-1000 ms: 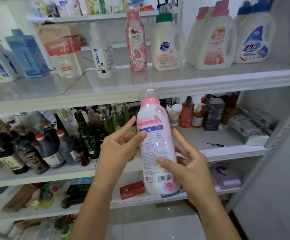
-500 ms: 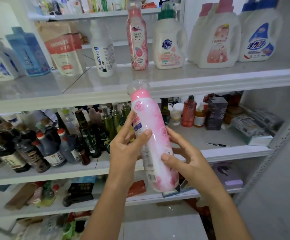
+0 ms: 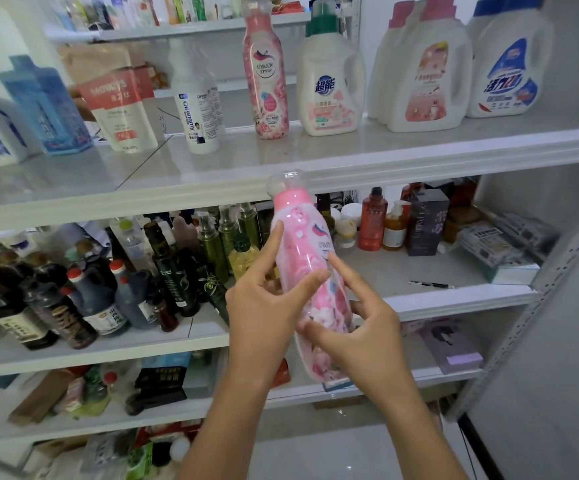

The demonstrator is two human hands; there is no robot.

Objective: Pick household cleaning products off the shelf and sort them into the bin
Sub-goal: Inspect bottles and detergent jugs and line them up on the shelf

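The left hand (image 3: 263, 306) is wrapped round the pink bottle (image 3: 301, 244) from the left, thumb laid across its front. The right hand (image 3: 360, 327) is closed on the lower part from the right, forefinger laid up the label. The bottle is held in the air in front of the shelf (image 3: 454, 157), nearly upright, its top tipped slightly left, its clear cap (image 3: 286, 183) seen against the shelf's front edge. No bin is shown, so neither hand can be judged nearer to it.
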